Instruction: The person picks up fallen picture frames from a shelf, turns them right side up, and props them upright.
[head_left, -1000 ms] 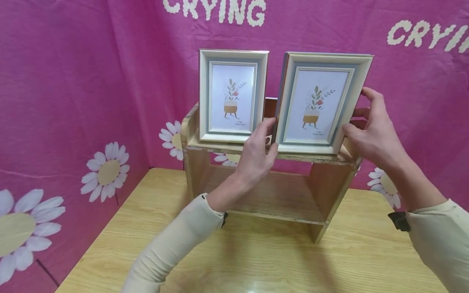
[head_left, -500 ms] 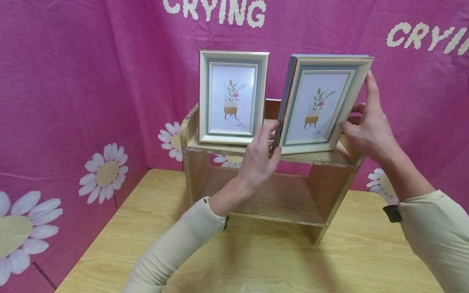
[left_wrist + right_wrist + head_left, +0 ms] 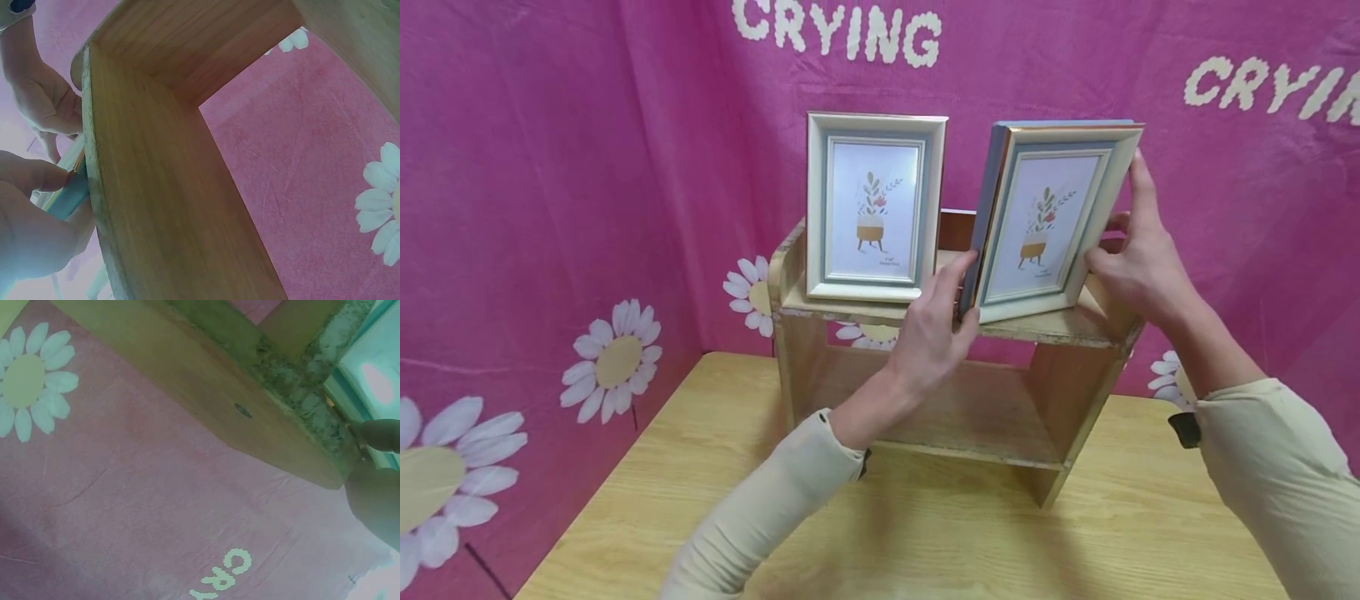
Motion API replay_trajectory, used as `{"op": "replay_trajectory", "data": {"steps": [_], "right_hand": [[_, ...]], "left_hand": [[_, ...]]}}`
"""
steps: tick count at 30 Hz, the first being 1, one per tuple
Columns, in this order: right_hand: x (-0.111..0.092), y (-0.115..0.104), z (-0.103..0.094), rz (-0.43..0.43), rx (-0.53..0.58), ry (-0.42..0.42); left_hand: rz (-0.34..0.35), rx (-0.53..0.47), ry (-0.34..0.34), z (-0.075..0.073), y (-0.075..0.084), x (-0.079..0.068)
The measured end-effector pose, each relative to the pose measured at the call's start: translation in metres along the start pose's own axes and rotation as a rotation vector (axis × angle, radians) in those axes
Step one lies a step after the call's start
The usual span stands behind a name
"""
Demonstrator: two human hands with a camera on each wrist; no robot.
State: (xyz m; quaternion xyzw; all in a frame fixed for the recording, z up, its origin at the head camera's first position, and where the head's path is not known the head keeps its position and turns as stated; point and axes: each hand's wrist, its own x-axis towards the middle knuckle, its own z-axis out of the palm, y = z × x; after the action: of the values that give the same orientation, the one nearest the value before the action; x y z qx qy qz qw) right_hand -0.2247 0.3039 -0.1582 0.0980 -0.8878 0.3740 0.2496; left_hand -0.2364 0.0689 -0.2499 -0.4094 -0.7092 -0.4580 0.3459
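Two matching cream-and-blue picture frames with a potted-plant print stand on the top board of a small wooden shelf (image 3: 970, 417) in the head view. The right picture frame (image 3: 1037, 221) is turned at an angle and leans back. My left hand (image 3: 925, 333) pinches its lower left edge between thumb and fingers. Its right edge is gripped by my right hand (image 3: 1142, 262), index finger stretched up along the side. The left picture frame (image 3: 874, 208) faces forward, untouched, just beyond my left fingers. In the right wrist view my right thumb (image 3: 381, 434) lies at the frame's border.
The shelf stands on a light wood-grain table (image 3: 647, 500). A pink cloth (image 3: 685, 167) with daisies and white lettering hangs behind and at the left. The shelf's raised side panel (image 3: 237, 412) is close to my right hand.
The right picture frame has turned, showing more of its left side, with its left edge coming forward. Both hands keep hold of it; my right index finger has straightened upward along its edge.
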Motion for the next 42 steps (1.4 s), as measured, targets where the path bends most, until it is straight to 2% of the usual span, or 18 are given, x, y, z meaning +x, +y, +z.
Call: {"op": "replay_trajectory", "data": {"steps": [7,12,14,19,22,26,29,37,42], "right_hand": [[0.006,-0.01,-0.006,0.023,-0.065,0.073],[0.014,-0.019,-0.017,-0.004,-0.125,0.136],[0.017,-0.023,-0.02,-0.04,-0.141,0.174],[0.024,-0.03,-0.027,-0.216,-0.206,0.259],[0.027,-0.03,-0.03,-0.237,-0.22,0.232],[0.03,-0.027,-0.033,-0.171,-0.179,0.144],[0.033,-0.026,-0.031,-0.151,-0.182,0.114],[0.041,-0.028,-0.023,-0.175,-0.247,0.171],[0.042,-0.025,-0.017,-0.178,-0.231,0.227]], "left_hand": [[0.029,0.007,0.008,0.002,-0.001,-0.001],[0.052,0.008,0.002,0.003,-0.001,-0.001],[0.056,0.009,0.0,0.003,-0.001,-0.001],[0.061,0.018,0.0,0.004,-0.002,-0.001],[0.062,0.025,0.005,0.005,-0.003,-0.002],[0.058,0.033,0.013,0.006,-0.003,-0.004],[0.062,0.047,0.019,0.006,-0.003,-0.005],[0.074,0.066,0.031,0.008,-0.001,-0.007],[0.123,0.112,0.037,0.013,0.001,-0.006]]}}
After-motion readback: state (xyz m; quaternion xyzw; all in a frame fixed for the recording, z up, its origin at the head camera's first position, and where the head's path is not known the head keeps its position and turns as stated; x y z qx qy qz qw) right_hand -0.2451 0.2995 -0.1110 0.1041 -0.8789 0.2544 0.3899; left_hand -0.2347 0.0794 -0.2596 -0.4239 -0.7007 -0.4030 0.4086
